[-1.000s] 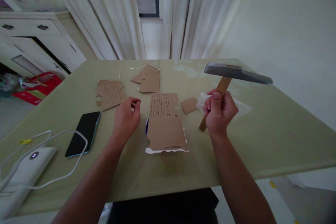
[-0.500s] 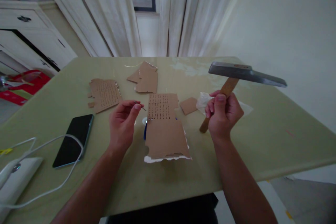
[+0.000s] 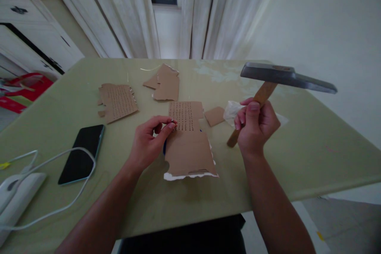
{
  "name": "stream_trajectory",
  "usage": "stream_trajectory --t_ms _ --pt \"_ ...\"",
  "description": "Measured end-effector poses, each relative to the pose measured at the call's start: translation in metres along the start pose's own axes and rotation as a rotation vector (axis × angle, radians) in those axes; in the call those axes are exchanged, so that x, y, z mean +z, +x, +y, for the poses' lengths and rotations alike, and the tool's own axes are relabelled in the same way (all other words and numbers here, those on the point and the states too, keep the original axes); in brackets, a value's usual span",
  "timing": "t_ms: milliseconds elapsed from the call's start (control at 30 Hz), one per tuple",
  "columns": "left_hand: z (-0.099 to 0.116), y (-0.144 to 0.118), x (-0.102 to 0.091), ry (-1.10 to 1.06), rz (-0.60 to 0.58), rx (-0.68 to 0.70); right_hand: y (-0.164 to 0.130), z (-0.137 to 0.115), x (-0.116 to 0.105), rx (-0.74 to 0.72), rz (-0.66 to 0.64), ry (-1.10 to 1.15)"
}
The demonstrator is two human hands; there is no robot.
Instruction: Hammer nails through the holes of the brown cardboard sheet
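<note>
My left hand [image 3: 151, 139] pinches a small nail [image 3: 173, 121] between thumb and fingertips, over the left side of a piece of cardboard [image 3: 189, 152]. The far half of this cardboard carries rows of small punched holes; its near edge is torn and white. Something blue, mostly hidden, lies beneath it. To the right, my right hand [image 3: 257, 129] is wrapped round the wooden handle of a hammer [image 3: 288, 75], held up with its long steel head raised above the table. The fingertips hide most of the nail, and whether its point touches the cardboard I cannot tell.
Another hole-punched cardboard piece [image 3: 119, 103] lies at left, torn cardboard scraps [image 3: 167, 85] behind, and a small scrap [image 3: 214, 116] beside a crumpled clear plastic bag [image 3: 233, 112]. A phone [image 3: 81, 154], white cable [image 3: 64, 214] and white power strip [image 3: 25, 190] occupy the near left.
My left hand has moved right with the nail, from beside the cardboard to over its punched rows. The hammer stays raised in my right hand; the view has tilted slightly.
</note>
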State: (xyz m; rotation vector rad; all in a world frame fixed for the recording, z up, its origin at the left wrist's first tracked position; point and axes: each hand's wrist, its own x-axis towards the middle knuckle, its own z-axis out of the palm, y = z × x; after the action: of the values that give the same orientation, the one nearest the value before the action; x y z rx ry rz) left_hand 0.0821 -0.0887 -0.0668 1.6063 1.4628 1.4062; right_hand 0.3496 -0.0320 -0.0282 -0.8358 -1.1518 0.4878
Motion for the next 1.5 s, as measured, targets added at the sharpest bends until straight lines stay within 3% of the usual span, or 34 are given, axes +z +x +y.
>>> stream_trajectory --t_ms 1233,1400,1500 --pt "0.015 0.0 0.002 0.076 -0.02 0.058 0.001 0.0 0.0 0.031 -0.025 -0.011" --pt "0.019 0.002 0.003 0.091 -0.019 0.098 0.0 0.003 -0.003 0.074 -0.085 0.017" --pt "0.017 0.004 0.004 0.083 -0.015 0.142 0.0 -0.002 -0.008 0.178 -0.224 -0.048"
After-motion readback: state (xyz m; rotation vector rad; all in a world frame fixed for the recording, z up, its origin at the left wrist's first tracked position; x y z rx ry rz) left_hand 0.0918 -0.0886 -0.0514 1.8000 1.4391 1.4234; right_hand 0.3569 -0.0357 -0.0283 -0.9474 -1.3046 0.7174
